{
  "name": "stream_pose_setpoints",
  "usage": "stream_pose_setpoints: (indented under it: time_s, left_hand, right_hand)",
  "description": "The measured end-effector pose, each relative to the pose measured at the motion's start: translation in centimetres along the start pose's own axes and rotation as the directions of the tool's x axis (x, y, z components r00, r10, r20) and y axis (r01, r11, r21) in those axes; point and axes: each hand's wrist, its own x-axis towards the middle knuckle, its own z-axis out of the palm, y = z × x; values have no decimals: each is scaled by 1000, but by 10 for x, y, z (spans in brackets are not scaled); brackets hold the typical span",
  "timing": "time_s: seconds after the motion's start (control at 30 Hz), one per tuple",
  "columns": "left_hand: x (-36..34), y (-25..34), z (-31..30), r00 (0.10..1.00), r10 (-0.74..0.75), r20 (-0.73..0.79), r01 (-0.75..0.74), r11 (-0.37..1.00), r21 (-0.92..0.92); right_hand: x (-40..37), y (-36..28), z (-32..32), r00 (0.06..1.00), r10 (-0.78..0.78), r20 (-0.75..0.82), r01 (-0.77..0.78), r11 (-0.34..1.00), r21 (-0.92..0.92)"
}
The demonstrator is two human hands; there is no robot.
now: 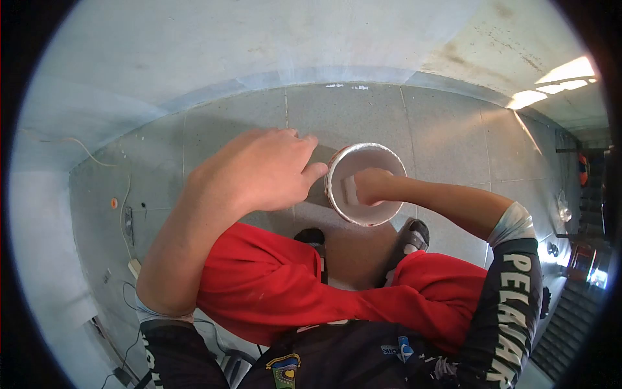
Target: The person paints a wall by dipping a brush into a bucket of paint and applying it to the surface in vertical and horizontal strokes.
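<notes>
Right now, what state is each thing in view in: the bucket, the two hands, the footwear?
bucket: open, no lid, inside coated white.
left hand: curled, thumb against the bucket's rim.
right hand: fisted inside the bucket; what it grips is unclear.
sandals: worn on the feet.

Floor [363, 117]: grey speckled tiles, pale grout lines. Wall [194, 52]: plain, whitish-blue, stained at upper right. Thin cable [123, 214]: trails along left floor edge. Sunlight patch [551, 84]: upper right. Far right: possibly stair steps [576, 305], blurred.
</notes>
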Motion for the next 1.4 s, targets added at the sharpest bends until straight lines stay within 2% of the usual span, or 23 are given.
stream_pose_setpoints:
  time_s: [0.27,0.33,0.43,0.5,0.57,0.6,0.67,0.7,0.77,0.83,0.87,0.93,0.97,1.0,1.03,1.1,1.17,1.2,1.23,1.3,1.33,1.37,1.4]
  left_hand:
    - [7,-7,0,1000,-16,-3,16,1000,14]
    - [9,-3,-1,996,-69,64,68,997,22]
    - [11,-7,6,1000,22,-22,-21,1000,21]
    - [12,-5,8,1000,13,-14,-13,1000,15]
    - [18,-4,3,1000,1,-24,0,1000,15]
    - [19,-3,2,999,-33,-16,33,999,7]
    - [20,1,0,999,-44,21,44,999,8]
    - [19,4,-1,999,-40,-14,40,999,15]
    - [23,18,-6,997,-19,-69,22,999,46]
    - [23,30,-9,996,-86,25,88,994,-65]
    - [23,31,-10,995,-88,37,90,995,-48]
    - [20,29,-10,991,-134,31,136,986,-93]
    - [14,29,-9,991,-131,30,134,987,-87]
    - [0,28,-5,980,-188,-67,184,981,-62]
    - [-14,31,0,956,-240,-167,236,971,-43]
    - [-36,44,3,916,-350,-195,329,935,-132]
    - [-63,36,15,897,-412,-160,390,908,-154]
    - [-77,36,18,853,-511,-103,491,854,-176]
    - [-91,37,20,797,-603,-41,586,788,-190]
    - [-112,42,22,585,-805,93,781,530,-330]
    - [-130,38,29,583,-806,102,754,490,-437]
    - [-152,31,38,580,-807,108,717,443,-538]
    - [-180,19,62,485,-866,122,711,308,-632]
  right_hand:
    - [-17,19,-14,992,-99,-72,102,994,36]
    - [-40,25,-24,984,-136,-117,143,988,51]
    - [-80,44,-47,968,-169,-188,195,973,126]
    - [-103,62,-53,963,-160,-215,203,959,197]
    - [-117,87,-64,987,-116,-110,155,858,491]
    - [-124,98,-67,987,-111,-112,153,852,501]
    - [-138,119,-62,983,-77,167,-99,544,833]
    - [-143,128,-50,981,-70,180,-117,523,844]
    - [-143,148,-33,948,-279,154,-67,296,953]
    - [-138,164,-16,934,-341,105,-14,260,966]
    - [-136,169,-8,899,-426,101,-12,208,978]
    - [-127,176,9,826,-560,59,2,109,994]
    - [-122,181,14,828,-559,53,7,105,994]
    - [-117,183,17,783,-620,44,-6,63,998]
    - [-114,184,18,734,-679,31,-21,23,1000]
    - [-117,187,9,733,-680,-33,19,-28,999]
    - [-113,200,0,731,-676,-94,55,-80,995]
    - [-109,211,-8,738,-652,-176,104,-147,984]
    - [-105,221,-14,740,-623,-255,153,-214,965]
    - [-95,240,-32,823,-451,-344,242,-269,932]
    - [-88,252,-42,796,-465,-388,233,-357,905]
    - [-81,262,-50,814,-394,-427,264,-404,876]
    - [-71,273,-53,806,-350,-477,297,-459,837]
